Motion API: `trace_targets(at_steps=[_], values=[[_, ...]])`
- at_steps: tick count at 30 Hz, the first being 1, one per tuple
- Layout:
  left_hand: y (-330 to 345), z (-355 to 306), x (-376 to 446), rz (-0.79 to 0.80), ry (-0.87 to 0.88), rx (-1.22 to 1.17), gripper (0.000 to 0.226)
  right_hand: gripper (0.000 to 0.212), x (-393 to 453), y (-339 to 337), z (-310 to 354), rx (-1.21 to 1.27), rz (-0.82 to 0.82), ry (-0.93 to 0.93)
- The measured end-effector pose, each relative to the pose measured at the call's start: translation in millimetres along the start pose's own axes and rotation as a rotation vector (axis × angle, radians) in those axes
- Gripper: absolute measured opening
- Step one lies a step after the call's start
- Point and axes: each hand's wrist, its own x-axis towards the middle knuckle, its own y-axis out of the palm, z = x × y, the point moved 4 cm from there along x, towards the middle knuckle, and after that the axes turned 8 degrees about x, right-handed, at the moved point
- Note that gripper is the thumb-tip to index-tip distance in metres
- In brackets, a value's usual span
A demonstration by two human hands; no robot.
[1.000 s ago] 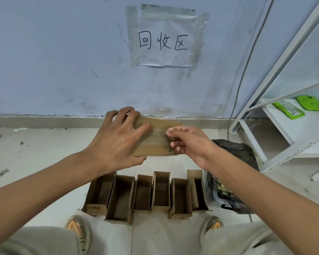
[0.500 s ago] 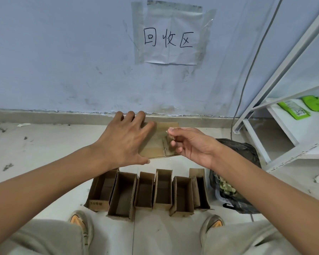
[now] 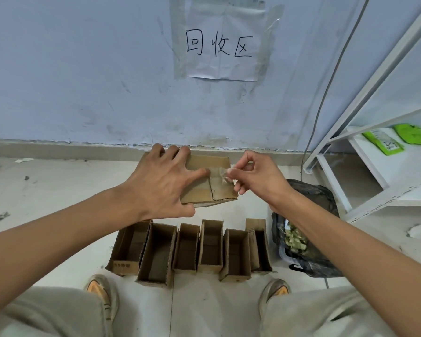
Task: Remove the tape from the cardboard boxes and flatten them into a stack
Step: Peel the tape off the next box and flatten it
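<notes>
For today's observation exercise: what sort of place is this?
Probably a storeroom's recycling corner: a handwritten sign taped to the wall, opened cardboard boxes lined up on the floor, and a white metal shelf beside them.

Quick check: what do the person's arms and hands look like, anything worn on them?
Both forearms are bare to the frame's edge, no sleeves showing. The left hand and right hand have no gloves, rings, watch or bands visible. Fingers are bare with short nails.
</notes>
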Motion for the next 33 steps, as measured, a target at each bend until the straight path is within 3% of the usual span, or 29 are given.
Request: trace_targets(at_steps=[8,17,20,24,33], values=[[-1.0,3.4,-1.9,-0.025,-0.033,-0.009,0.08,0.007,-0.1,2.0,-2.8,0.157,0.081,0.058],[-7.2,1.7,-5.1,-0.066,-0.029,-0.011,0.08,0.012,0.8,9.3,3.6,-0.18,0.021,-0.062],[-7.6,1.3,-5.8,-0.069,-0.026,-0.005,0.08,0.008,0.4,7.9,4.2,-0.095,0.124,-0.06],[-2.5,11.8,-7.9,-0.066,-0.051,0.005,0.081,0.022,-2.4,3.6,7.0,-0.013,0.309,-0.046],[-2.7,14.2,-7.4,-0.11,-0.05,-0.008,0.082,0.009,6.2,-7.5,8.2,-0.021,0.146,-0.143]])
